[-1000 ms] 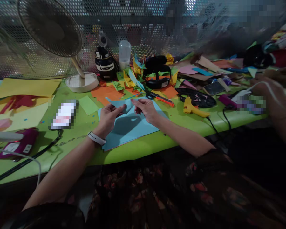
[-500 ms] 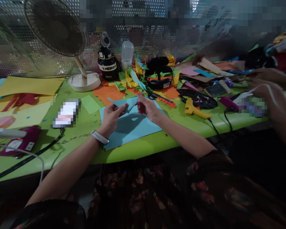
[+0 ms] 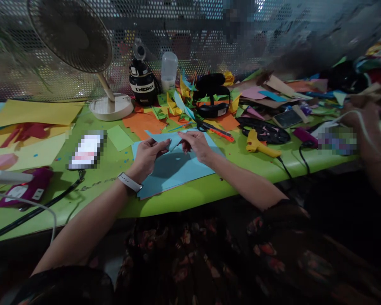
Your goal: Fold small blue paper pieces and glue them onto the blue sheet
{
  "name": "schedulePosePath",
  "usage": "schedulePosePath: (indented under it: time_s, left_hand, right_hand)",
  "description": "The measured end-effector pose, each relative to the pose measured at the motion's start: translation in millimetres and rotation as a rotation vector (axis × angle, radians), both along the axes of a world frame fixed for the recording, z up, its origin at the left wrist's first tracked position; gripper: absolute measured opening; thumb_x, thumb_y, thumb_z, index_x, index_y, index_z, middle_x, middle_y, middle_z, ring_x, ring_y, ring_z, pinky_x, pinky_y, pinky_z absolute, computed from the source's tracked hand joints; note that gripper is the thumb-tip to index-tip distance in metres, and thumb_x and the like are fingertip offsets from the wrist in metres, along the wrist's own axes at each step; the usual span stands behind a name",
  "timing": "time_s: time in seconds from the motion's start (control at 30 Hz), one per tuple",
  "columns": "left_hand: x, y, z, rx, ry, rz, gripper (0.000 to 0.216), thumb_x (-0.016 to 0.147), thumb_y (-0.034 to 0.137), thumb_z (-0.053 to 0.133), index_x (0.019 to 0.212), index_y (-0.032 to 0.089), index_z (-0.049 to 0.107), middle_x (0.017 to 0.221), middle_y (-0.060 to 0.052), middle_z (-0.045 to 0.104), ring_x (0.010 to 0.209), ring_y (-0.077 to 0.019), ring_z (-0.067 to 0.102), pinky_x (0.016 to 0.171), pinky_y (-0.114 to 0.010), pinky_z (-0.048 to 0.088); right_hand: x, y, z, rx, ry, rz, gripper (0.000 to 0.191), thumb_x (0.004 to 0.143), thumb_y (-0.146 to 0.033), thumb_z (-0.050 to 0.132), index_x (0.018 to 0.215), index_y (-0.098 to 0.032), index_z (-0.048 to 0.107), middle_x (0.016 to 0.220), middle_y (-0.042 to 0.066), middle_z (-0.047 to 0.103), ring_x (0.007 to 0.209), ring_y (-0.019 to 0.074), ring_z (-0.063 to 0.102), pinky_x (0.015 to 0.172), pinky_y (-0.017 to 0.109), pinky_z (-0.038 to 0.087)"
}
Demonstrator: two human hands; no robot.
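Note:
A small piece of folded light-blue paper [image 3: 162, 137] is held up between my two hands. My left hand [image 3: 148, 155], with a white band at the wrist, pinches its left part between thumb and fingers. At its right edge my right hand [image 3: 195, 145] closes thumb and fingers on the paper. Below both hands lie larger blue paper sheets [image 3: 171, 177], stacked flat at the table's front edge and darkened by the hands' shadow. Dark-bladed scissors with an orange part [image 3: 220, 132] lie just beyond my right hand.
On the green table [image 3: 114, 199] a phone [image 3: 87, 149] and a fan [image 3: 111, 108] stand left. Folded paper pieces [image 3: 178, 106] and a black bottle [image 3: 142, 87] are behind. A yellow glue gun [image 3: 260, 146] lies right, near another person's arm [image 3: 365, 131].
My right hand has shifted slightly and now grips the right edge of the folded paper, where its fingers were looser before. The other person's hand at the far right has moved.

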State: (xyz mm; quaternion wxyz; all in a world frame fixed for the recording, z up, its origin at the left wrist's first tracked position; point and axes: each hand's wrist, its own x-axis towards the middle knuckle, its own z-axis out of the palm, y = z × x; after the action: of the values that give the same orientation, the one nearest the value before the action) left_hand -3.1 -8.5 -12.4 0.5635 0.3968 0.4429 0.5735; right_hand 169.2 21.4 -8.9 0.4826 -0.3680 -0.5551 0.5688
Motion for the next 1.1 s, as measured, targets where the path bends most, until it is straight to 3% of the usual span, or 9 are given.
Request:
schedulePosePath:
  time_s: [0.33, 0.5, 0.6, 0.8, 1.0, 1.1]
  left_hand:
    - [-1.3, -1.9, 5.5, -0.061, -0.035, -0.007, 0.036, 0.057, 0.027, 0.090, 0.085, 0.016, 0.071, 0.080, 0.000, 0.071, 0.063, -0.0076, 0.062, 0.059, -0.018, 0.055]
    - [6.8, -6.7, 8.3, -0.118, -0.096, -0.054, 0.031, 0.059, 0.022, 0.088, 0.077, 0.015, 0.063, 0.082, -0.003, 0.074, 0.074, -0.0153, 0.070, 0.073, -0.032, 0.062]
    - [10.6, -8.1, 6.7, -0.131, -0.083, -0.060, 0.034, 0.058, 0.018, 0.088, 0.076, 0.015, 0.060, 0.083, -0.007, 0.075, 0.080, -0.0195, 0.073, 0.077, -0.033, 0.062]
    - [9.3, -5.2, 5.5, -0.166, -0.101, -0.018, 0.040, 0.058, 0.014, 0.086, 0.067, 0.018, 0.048, 0.081, -0.011, 0.076, 0.076, -0.0199, 0.074, 0.081, -0.035, 0.061]
    - [3.9, -5.7, 10.9, -0.139, -0.029, -0.108, 0.026, 0.059, 0.018, 0.085, 0.075, 0.012, 0.064, 0.076, -0.008, 0.074, 0.068, -0.0158, 0.071, 0.076, -0.031, 0.060]
    - [1.1, -5.8, 11.1, -0.133, -0.012, -0.110, 0.024, 0.060, 0.019, 0.083, 0.073, 0.013, 0.064, 0.078, -0.008, 0.075, 0.069, -0.0152, 0.071, 0.077, -0.030, 0.060]
  right_hand:
    - [0.4, 1.7, -1.6, 0.005, -0.030, 0.020, 0.046, 0.070, -0.058, 0.076, 0.057, -0.017, 0.060, 0.043, -0.005, 0.052, 0.037, 0.0053, 0.043, 0.037, 0.020, 0.033]
    - [-4.8, -1.0, -4.4, 0.067, -0.077, -0.005, 0.050, 0.071, -0.060, 0.075, 0.053, -0.020, 0.052, 0.040, -0.007, 0.046, 0.037, 0.0049, 0.038, 0.038, 0.021, 0.031]
    - [-6.2, -2.5, -5.2, 0.096, -0.122, -0.029, 0.052, 0.072, -0.060, 0.074, 0.052, -0.020, 0.048, 0.039, -0.009, 0.039, 0.037, 0.0044, 0.033, 0.038, 0.021, 0.028]
    - [-6.4, -3.2, -5.8, 0.111, -0.100, -0.026, 0.051, 0.072, -0.063, 0.072, 0.054, -0.020, 0.052, 0.041, -0.009, 0.038, 0.037, 0.0051, 0.032, 0.037, 0.022, 0.027]
    - [-2.8, -2.6, -3.8, 0.134, -0.111, -0.059, 0.051, 0.077, -0.064, 0.068, 0.054, -0.019, 0.057, 0.038, -0.008, 0.040, 0.036, 0.0052, 0.035, 0.040, 0.022, 0.029]
    - [-0.9, -1.4, -3.9, 0.143, -0.101, -0.055, 0.051, 0.078, -0.063, 0.068, 0.054, -0.019, 0.058, 0.038, -0.007, 0.042, 0.037, 0.0055, 0.036, 0.041, 0.022, 0.030]
